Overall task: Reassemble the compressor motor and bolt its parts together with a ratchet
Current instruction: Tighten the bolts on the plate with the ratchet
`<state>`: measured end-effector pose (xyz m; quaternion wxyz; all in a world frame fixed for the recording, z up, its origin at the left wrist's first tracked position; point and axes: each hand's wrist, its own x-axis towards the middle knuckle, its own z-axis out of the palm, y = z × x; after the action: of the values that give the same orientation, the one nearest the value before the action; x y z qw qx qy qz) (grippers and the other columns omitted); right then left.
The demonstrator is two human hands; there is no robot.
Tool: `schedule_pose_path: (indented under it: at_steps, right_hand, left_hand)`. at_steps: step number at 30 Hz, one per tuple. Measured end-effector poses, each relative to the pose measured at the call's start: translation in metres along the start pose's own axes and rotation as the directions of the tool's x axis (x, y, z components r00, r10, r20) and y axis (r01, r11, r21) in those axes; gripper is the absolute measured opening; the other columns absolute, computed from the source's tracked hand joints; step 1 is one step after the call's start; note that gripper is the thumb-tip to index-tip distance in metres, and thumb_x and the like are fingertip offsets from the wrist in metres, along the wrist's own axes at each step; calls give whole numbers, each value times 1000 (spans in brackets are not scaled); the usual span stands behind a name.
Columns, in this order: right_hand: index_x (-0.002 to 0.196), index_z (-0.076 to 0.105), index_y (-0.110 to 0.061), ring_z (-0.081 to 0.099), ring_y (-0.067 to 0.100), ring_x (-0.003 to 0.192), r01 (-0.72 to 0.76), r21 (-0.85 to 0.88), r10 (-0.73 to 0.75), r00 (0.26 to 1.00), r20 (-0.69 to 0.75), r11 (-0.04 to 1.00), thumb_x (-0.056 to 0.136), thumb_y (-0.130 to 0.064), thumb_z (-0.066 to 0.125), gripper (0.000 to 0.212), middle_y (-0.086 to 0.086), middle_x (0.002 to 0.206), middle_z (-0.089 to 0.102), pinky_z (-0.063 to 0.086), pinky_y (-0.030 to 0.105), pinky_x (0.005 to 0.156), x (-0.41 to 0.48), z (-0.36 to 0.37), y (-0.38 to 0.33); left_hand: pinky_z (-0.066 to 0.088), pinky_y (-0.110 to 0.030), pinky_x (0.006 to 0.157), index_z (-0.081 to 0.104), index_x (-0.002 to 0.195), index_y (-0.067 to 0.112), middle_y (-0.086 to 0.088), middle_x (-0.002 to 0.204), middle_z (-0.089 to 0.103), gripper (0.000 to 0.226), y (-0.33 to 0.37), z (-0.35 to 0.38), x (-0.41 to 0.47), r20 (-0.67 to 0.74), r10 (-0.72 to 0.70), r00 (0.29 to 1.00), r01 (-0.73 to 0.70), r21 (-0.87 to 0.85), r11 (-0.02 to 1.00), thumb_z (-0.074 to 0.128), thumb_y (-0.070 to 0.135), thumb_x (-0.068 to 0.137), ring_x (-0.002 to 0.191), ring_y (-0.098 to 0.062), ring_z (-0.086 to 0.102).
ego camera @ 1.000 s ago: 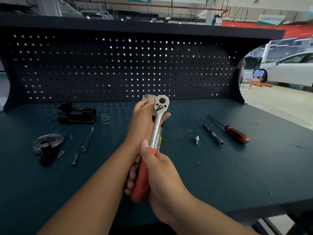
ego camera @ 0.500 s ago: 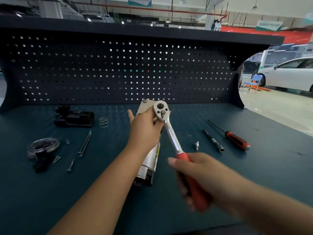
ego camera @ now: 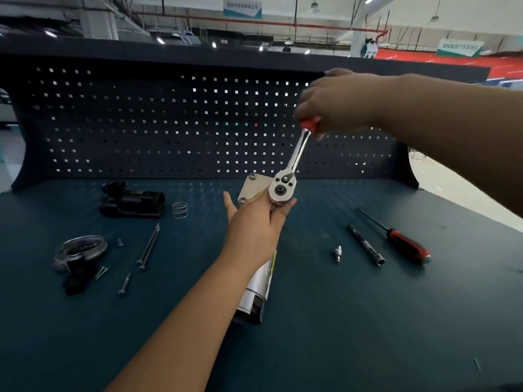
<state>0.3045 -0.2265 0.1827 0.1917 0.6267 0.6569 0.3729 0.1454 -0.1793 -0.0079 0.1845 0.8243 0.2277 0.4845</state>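
Note:
The silver compressor motor (ego camera: 259,290) stands tilted on the dark bench, its square end plate (ego camera: 252,185) up and facing away from me. My left hand (ego camera: 254,224) grips the motor just below that plate. The chrome ratchet (ego camera: 293,162) has its head seated on the plate's right corner, above my left fingers. Its handle points up and to the right. My right hand (ego camera: 336,103) holds the red grip, raised in front of the pegboard and blurred.
Left on the bench: a black compressor housing (ego camera: 131,200), a spring (ego camera: 180,209), two long bolts (ego camera: 148,247), a round metal part on a black piece (ego camera: 79,251), small screws (ego camera: 124,284). Right: a bit (ego camera: 337,253), an extension bar (ego camera: 365,244), a red-handled screwdriver (ego camera: 402,241).
My right hand has swung the ratchet handle from pointing toward me, round to the right and up to the far side. The ratchet head stayed on the plate; my left hand kept its grip.

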Motion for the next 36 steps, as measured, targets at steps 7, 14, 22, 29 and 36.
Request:
schedule_pose_path:
  at_steps: [7,14,22,29,36]
  right_hand:
    - [118,55,-14,51,22,101,98,97,-96,995,-27,990,74,-70,26,76,0,101,54,39,35,88,-45,17,9]
    - [102,53,-15,52,23,95,42,129,-32,996,-82,991,74,-73,16,75,1,92,54,36,30,76,-102,49,10]
    - [82,35,-25,50,24,77,-198,266,228,970,-87,943,69,-78,9,60,-7,69,37,36,32,60,-120,42,-37]
    - [67,45,-19,46,21,60,-549,505,565,813,139,666,65,-80,12,69,0,63,47,28,31,50,-142,49,-94]
    - [62,32,-19,35,13,47,-621,493,663,740,113,609,65,-78,11,62,-4,53,40,17,26,45,-143,41,-133]
  left_hand:
    - [12,-40,109,60,98,29,22,80,58,30,3,6,0,4,42,999,-42,16,999,37,49,95,86,5,41]
    - [14,-27,84,61,101,31,27,77,46,43,16,17,-5,57,200,978,-203,58,977,30,59,93,80,11,31]
    - [28,-33,98,63,99,33,15,82,66,19,1,0,2,46,11,999,-8,-68,998,58,47,87,82,2,53]
    - [28,-38,109,57,111,22,11,114,65,44,-3,-16,6,187,-65,980,81,-75,994,75,13,72,111,-5,55]
    - [25,-35,109,54,100,25,13,112,64,38,-9,-17,7,173,-104,980,121,-91,989,76,10,73,116,-9,53]
